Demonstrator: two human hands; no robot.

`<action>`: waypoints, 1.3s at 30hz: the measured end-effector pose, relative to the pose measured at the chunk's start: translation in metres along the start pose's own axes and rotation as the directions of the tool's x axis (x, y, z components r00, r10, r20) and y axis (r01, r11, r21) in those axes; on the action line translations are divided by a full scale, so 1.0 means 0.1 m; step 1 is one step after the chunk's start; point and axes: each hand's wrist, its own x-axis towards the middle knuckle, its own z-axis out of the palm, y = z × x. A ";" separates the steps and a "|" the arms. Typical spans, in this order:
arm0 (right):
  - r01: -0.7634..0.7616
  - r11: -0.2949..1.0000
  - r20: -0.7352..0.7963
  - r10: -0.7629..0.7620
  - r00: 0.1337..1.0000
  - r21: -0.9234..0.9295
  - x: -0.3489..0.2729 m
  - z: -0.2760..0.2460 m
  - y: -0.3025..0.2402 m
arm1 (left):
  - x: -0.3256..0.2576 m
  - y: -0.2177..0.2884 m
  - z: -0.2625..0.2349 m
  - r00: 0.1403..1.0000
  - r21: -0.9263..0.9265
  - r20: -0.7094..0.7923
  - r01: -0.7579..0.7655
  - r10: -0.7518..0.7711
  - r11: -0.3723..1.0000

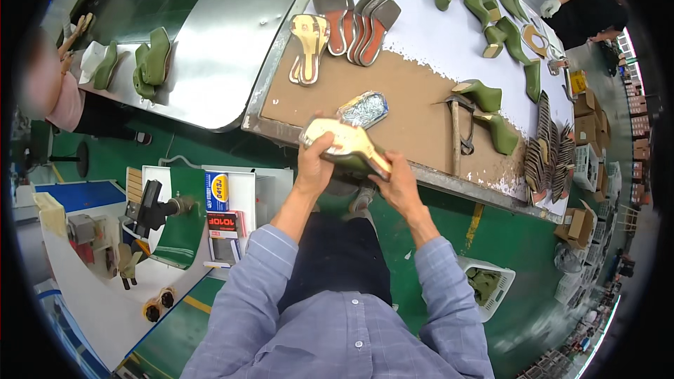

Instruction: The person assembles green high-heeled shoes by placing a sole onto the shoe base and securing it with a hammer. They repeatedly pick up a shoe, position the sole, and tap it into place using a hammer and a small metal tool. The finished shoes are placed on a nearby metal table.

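Above the near edge of the worktable I hold a green shoe last point(357, 162) with a cream insole point(342, 133) lying along its upturned bottom. My left hand point(315, 161) is closed round the wide end, thumb on top of the insole. The narrow end is gripped by my right hand point(400, 184). Just beyond the last, a small dish of tacks point(364, 108) sits on the table. To the right lie a hammer point(455, 137) and a pair of pincers point(467, 142). Further left on the table are more cream insoles point(309, 31).
The worktable point(414, 84) also bears red-brown insoles point(374, 31), several green lasts point(479, 10) and stacked striped pieces point(547, 158). Left stands a metal-topped table point(217, 35). A white crate point(491, 284) is by my right arm. One person point(586, 10) works far right, another point(67, 95) far left.
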 end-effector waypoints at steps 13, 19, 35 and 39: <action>0.036 0.956 0.127 0.002 0.992 -0.290 0.07 0.33 -0.06 | 0.05 0.65 -0.16 0.898 0.923 0.360 -0.304 0.254 -0.234; -0.038 0.952 0.026 0.048 0.999 -0.305 0.06 0.39 -0.16 | 1.33 -0.49 0.04 0.944 0.790 0.277 -0.330 -0.179 -0.516; -0.035 0.980 0.076 0.051 0.996 -0.197 0.09 0.28 -0.06 | 0.95 -0.27 0.43 0.985 0.974 0.097 -0.064 -0.143 0.218; -0.061 0.998 0.191 0.058 0.980 0.010 0.13 0.12 0.03 | 0.20 -0.05 0.54 0.919 0.916 0.376 -0.388 -0.116 -0.099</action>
